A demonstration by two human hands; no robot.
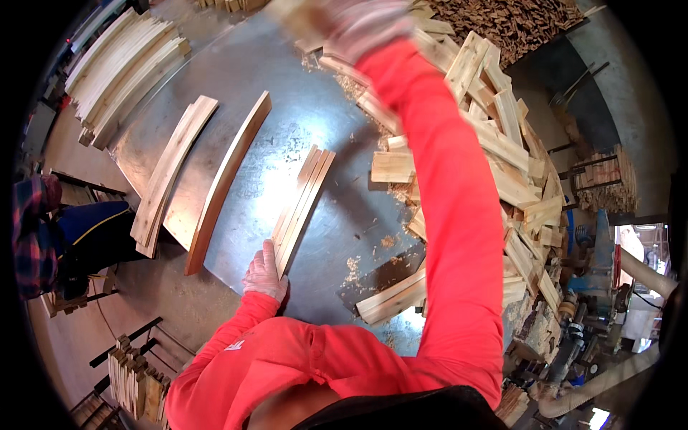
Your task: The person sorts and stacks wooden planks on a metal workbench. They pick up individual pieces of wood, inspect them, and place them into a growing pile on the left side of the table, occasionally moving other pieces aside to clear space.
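My left hand (265, 276), in a pale work glove, closes on the near end of a small bundle of narrow wooden strips (304, 211) lying on the metal table. My right arm reaches to the far side. There my gloved right hand (369, 29) is smeared by motion, its fingers unclear. A light-coloured wooden piece (297, 18), equally blurred, sticks out to the left of that hand and appears gripped by it. Left of the strips lie a reddish-edged board (229, 183) and a pair of overlapping boards (172, 179).
A neat stack of long strips (132, 72) stands at the far left. Loose wood offcuts (502, 143) heap along the right, with sawdust beside them on the metal table (236, 236). A person in a plaid sleeve (32, 236) is at the left edge. Machinery (573, 330) stands lower right.
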